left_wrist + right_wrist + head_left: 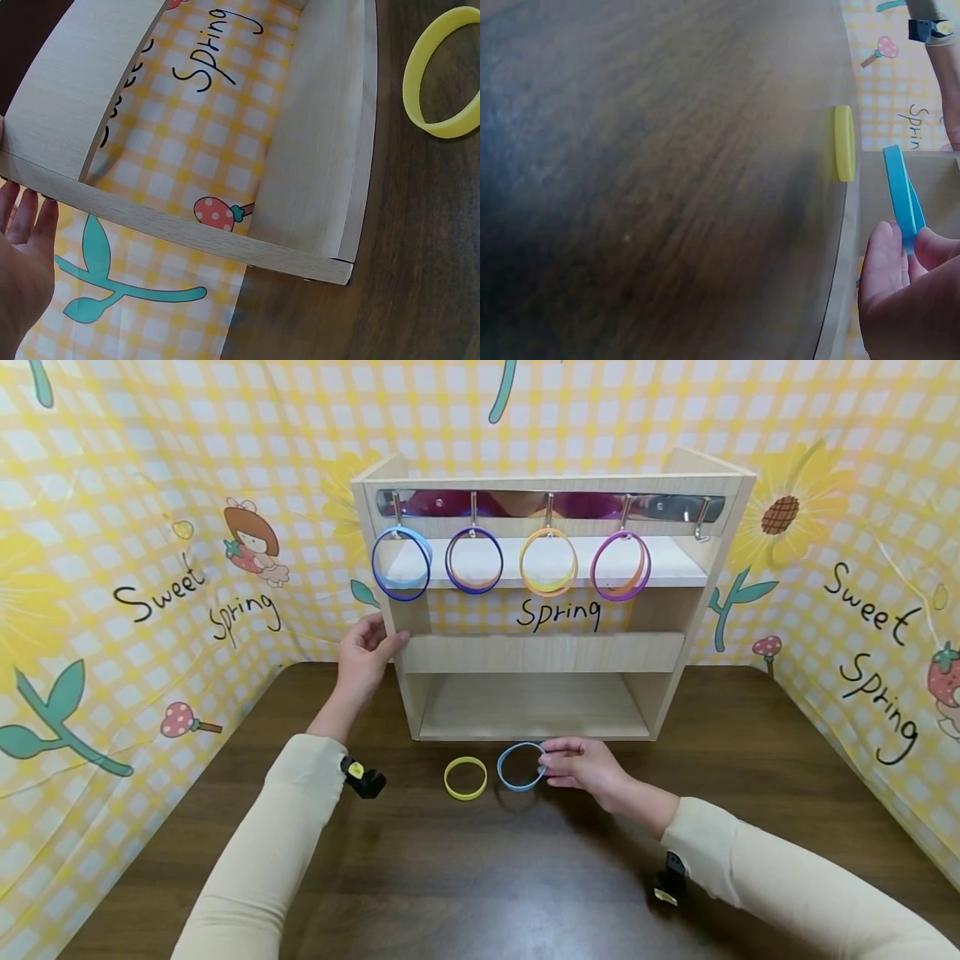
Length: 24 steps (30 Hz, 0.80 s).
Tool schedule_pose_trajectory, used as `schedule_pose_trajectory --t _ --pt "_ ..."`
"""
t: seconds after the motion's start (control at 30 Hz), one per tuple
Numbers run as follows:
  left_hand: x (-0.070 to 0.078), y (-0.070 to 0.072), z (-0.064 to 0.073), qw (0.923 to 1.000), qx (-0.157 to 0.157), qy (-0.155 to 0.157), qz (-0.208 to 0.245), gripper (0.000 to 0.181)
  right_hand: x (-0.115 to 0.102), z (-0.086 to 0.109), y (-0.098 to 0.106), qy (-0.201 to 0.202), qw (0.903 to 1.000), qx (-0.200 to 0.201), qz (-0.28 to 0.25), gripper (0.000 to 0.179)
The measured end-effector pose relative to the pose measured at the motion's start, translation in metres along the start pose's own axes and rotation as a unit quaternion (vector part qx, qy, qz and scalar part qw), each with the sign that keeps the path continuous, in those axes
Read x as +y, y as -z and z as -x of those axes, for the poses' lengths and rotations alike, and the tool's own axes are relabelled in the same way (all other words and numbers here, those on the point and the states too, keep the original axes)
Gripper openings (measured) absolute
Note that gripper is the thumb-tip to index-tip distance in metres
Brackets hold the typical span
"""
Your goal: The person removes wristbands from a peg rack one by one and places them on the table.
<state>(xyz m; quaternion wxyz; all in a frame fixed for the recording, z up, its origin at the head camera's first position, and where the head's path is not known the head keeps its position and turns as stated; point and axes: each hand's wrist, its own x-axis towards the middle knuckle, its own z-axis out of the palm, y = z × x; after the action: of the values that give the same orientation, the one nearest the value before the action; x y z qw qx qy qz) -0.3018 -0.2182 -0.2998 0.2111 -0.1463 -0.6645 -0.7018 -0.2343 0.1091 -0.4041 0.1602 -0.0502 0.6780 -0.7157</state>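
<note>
My right hand [587, 770] pinches a light blue silicone wristband [900, 187] between thumb and fingertips, just above the table near the shelf's front edge. The band stands tilted, its open loop facing the head camera. To its left a yellow wristband [467, 797] lies on the table, apart from both hands. My left hand [363, 653] grips the left side panel of the wooden shelf [540, 653]. In the left wrist view its fingers [26, 217] press the panel's outer face, while most of the thumb is cut off by the frame's edge.
A metal rail [517, 503] with several hooks crosses the shelf's top. Wristbands hang there: dark blue [401, 599] with light blue, dark blue [474, 592] with orange, orange [549, 595] with yellow, purple [621, 599] with orange. The rightmost hook [702, 522] holds none. Checked cloth surrounds the table.
</note>
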Motion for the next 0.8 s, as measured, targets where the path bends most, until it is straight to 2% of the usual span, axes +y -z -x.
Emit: schedule_pose_trajectory --t 0.23,0.53,0.8 --pt "0.001 -0.001 0.0 1.0 0.001 0.006 -0.002 0.029 0.008 -0.007 -0.004 0.004 0.9996 -0.011 0.024 0.036" --pt "0.002 -0.001 0.001 0.9999 0.0 0.014 -0.006 0.034 0.014 -0.011 -0.008 -0.006 0.9992 -0.003 0.04 0.033" --pt "0.002 0.0 0.001 0.9999 -0.003 0.009 -0.013 0.035 0.016 -0.015 -0.009 -0.009 0.9986 0.0 0.052 0.029"
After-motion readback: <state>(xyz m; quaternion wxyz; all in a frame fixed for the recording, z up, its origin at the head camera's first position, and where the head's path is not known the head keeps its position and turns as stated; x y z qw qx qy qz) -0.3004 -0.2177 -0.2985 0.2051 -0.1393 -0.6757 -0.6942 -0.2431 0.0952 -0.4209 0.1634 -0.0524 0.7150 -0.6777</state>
